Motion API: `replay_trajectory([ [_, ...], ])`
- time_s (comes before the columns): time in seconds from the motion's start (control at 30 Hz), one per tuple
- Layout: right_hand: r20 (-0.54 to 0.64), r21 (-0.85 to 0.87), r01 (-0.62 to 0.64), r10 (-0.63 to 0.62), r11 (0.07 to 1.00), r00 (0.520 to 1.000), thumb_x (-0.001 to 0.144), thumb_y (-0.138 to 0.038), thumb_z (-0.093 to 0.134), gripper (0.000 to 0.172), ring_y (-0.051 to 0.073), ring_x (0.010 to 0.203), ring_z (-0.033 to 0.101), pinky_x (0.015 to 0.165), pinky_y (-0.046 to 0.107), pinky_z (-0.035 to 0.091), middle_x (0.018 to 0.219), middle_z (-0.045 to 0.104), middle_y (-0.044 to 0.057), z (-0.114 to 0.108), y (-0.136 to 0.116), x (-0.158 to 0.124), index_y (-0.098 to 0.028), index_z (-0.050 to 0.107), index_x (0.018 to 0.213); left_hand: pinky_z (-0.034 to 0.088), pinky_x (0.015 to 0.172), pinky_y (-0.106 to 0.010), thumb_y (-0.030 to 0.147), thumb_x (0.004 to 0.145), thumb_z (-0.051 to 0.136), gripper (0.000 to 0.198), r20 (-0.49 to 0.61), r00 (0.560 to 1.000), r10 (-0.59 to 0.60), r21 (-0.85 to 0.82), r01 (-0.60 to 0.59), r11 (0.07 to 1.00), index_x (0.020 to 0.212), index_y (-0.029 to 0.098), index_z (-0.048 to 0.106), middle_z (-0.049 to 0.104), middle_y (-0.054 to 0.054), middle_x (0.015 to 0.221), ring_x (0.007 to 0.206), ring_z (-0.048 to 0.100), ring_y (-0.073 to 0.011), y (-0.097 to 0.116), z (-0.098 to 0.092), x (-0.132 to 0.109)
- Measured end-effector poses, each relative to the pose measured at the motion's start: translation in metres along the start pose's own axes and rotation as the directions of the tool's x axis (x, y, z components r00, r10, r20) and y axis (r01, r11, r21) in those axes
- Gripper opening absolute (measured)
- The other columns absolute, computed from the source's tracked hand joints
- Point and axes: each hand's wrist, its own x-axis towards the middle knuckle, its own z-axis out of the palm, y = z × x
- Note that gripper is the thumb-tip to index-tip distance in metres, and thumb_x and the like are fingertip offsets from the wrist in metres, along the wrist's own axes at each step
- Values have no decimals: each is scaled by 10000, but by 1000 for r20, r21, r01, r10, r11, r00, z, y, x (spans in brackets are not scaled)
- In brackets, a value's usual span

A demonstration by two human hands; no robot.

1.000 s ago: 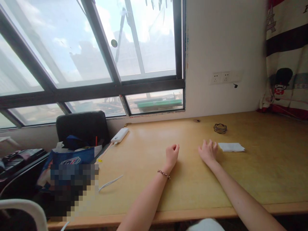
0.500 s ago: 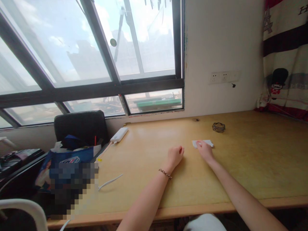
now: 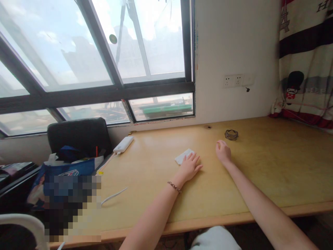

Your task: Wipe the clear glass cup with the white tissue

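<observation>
My left hand (image 3: 189, 167) lies with its fingers spread, the fingertips on the near right part of a small white folded paper or cloth (image 3: 182, 157). A braided bracelet (image 3: 174, 186) is round the left wrist. To the right, my right hand (image 3: 223, 151) is closed above the yellowish table (image 3: 156, 194), its fingers curled in; what they hold, if anything, is hidden. Just behind the right hand sits a dark metal ring-shaped object (image 3: 231, 134).
A white power strip or power bank (image 3: 124, 144) with a cable lies at the table's back left. A loose white cable (image 3: 114, 196) is nearer. Left of the table are a black chair (image 3: 79, 135) and a blue bag (image 3: 70, 173). Wall sockets (image 3: 233, 80) are behind.
The white piece has gone from under my right hand to under my left fingers. My left hand has opened from a fist; my right hand has moved slightly back. The view has shifted a little.
</observation>
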Motion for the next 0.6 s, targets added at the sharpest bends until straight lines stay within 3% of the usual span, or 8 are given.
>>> replay_trajectory([
  [0.1, -23, -158, 36, -40, 987, 999, 777, -149, 338, 389, 236, 1087, 439, 920, 362, 337, 1209, 481, 157, -6, 26, 21, -74, 514, 1116, 309, 964, -431, 483, 834, 352, 507, -76, 996, -39, 26, 41, 999, 1244, 186, 374, 376, -150, 1304, 1203, 347, -250, 1, 2, 2],
  [0.27, -54, -259, -10, -4, 966, 999, 778, -105, 335, 458, 251, 1039, 452, 849, 368, 372, 1257, 425, 157, -10, 65, 50, -86, 405, 1230, 382, 886, -375, 443, 842, 371, 480, -155, 986, -58, 35, 64, 997, 1219, 145, 365, 528, -124, 1095, 1054, 462, -226, 1, -2, 6],
  [0.37, -47, -295, -17, 4, 955, 999, 792, -117, 339, 455, 252, 1012, 459, 827, 361, 368, 1257, 413, 164, -4, 79, 62, -88, 385, 1243, 408, 831, -340, 414, 858, 352, 405, -136, 990, -21, 51, 28, 998, 1157, 150, 420, 564, -101, 994, 977, 496, -210, 3, -6, 8],
  [0.43, -24, -332, -30, 24, 943, 999, 798, -142, 360, 436, 259, 999, 458, 816, 366, 358, 1228, 425, 176, 1, 85, 68, -80, 400, 1227, 419, 782, -320, 403, 868, 329, 334, -107, 994, 7, 76, 2, 997, 1016, 163, 508, 574, -83, 899, 901, 515, -198, 4, -8, 8],
  [0.6, 36, -427, -103, 130, 898, 991, 793, -223, 434, 311, 250, 908, 476, 726, 345, 350, 1107, 468, 166, 7, 94, 72, -111, 521, 1070, 425, 695, -294, 396, 875, 308, 355, -62, 998, 25, 134, -16, 991, 777, 164, 558, 559, -73, 797, 774, 522, -174, 6, -9, 8],
])
